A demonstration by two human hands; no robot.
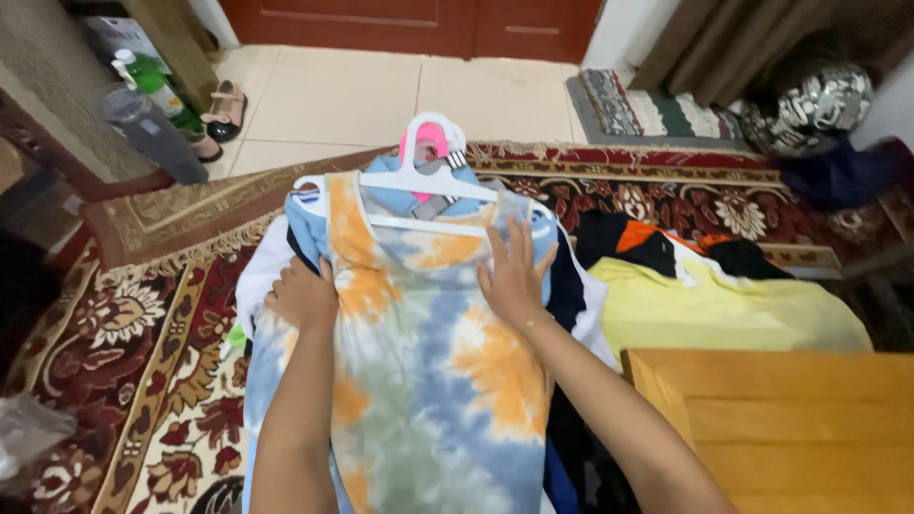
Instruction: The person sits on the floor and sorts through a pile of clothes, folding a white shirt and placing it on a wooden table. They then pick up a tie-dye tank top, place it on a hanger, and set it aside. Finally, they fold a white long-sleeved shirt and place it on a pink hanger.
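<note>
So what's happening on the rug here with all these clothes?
A person is pressing both hands on a tie-dye top that sits on a white hanger, on top of a stack of other hung clothes on a patterned rug. The left hand rests at the top's left edge, the right hand lies flat near its chest. A yellow garment lies to the right.

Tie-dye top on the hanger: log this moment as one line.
left hand: gripping tie-dye top edge | right hand: flat on top | white hanger: in neckline | under: clothes pile on patterned rug
</note>
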